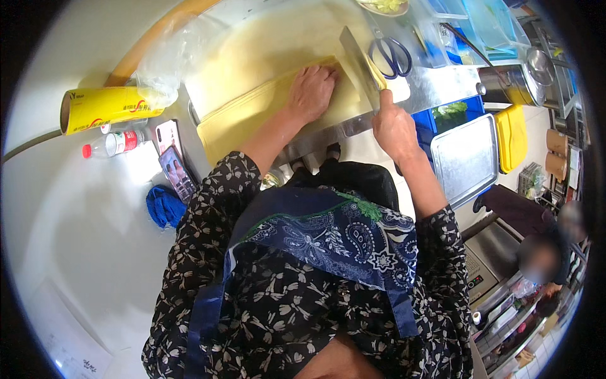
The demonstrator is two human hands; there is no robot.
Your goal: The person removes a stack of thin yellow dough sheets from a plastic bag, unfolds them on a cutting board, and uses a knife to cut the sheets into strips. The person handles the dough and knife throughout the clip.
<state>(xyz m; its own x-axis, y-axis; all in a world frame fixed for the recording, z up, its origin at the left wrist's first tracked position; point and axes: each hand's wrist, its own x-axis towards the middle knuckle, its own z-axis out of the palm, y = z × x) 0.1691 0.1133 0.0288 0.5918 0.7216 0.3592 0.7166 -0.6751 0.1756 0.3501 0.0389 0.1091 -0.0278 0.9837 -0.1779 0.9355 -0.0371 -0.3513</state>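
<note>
A layered stack of thin, pale yellow sheets (255,106) lies across a yellowish cutting board (284,28) at the counter's edge. My left hand (315,92) presses down on the stack near its right end, fingers curled. In my right hand (395,128) is the handle of a cleaver, whose broad blade (352,47) stands on edge just right of the stack's end. Narrow yellow pieces (376,73) rest against the blade's right side. Scissors with dark blue handles (393,59) lie just beyond them, beside a small white object (401,90).
Left of the board are a cling film roll (109,110), a clear plastic bag (163,61), a bottle (113,143), a lit phone (177,173) and a blue cloth (164,206). At right are a metal tray (466,156), a blue crate (423,124) and a person (539,256).
</note>
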